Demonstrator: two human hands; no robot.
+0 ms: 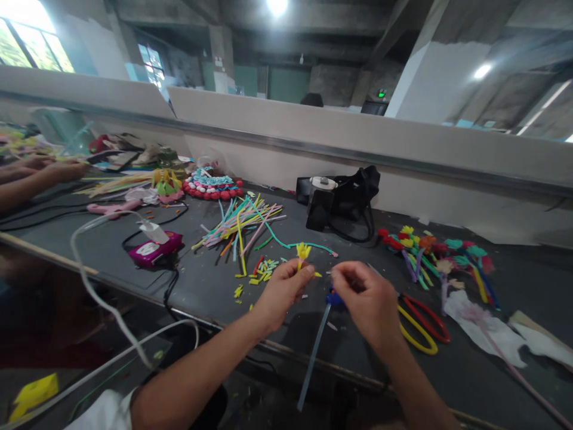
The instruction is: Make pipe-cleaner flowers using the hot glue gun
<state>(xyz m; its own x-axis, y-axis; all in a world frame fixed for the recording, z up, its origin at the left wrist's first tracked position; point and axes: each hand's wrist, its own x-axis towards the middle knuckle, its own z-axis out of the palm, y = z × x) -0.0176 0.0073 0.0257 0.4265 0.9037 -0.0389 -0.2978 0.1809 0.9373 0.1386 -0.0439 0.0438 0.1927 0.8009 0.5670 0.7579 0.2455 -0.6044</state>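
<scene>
My left hand [289, 285] is closed in a pinch around a small yellow flower [303, 251] that looks made of pipe cleaner, its petals pointing up. A short yellow bit sticks out beside the thumb. To the right, my right hand [364, 295] has its fingertips pressed together; whatever they hold, if anything, is too small to make out. Partly hidden behind that hand is a blue glue gun [333, 298], with a long translucent glue stick [314, 357] reaching past the table edge. Scissors with red and yellow handles [418, 325] lie right of my right hand.
Loose pipe cleaners [239, 224] and short cut pieces [265, 270] lie left of my hands. A purple power strip [154, 248] with cables stands farther left. Behind are a black bag [358, 194] and phone [320, 210]; finished flowers [425, 245] lie right. Another person's hands [58, 170] work far left.
</scene>
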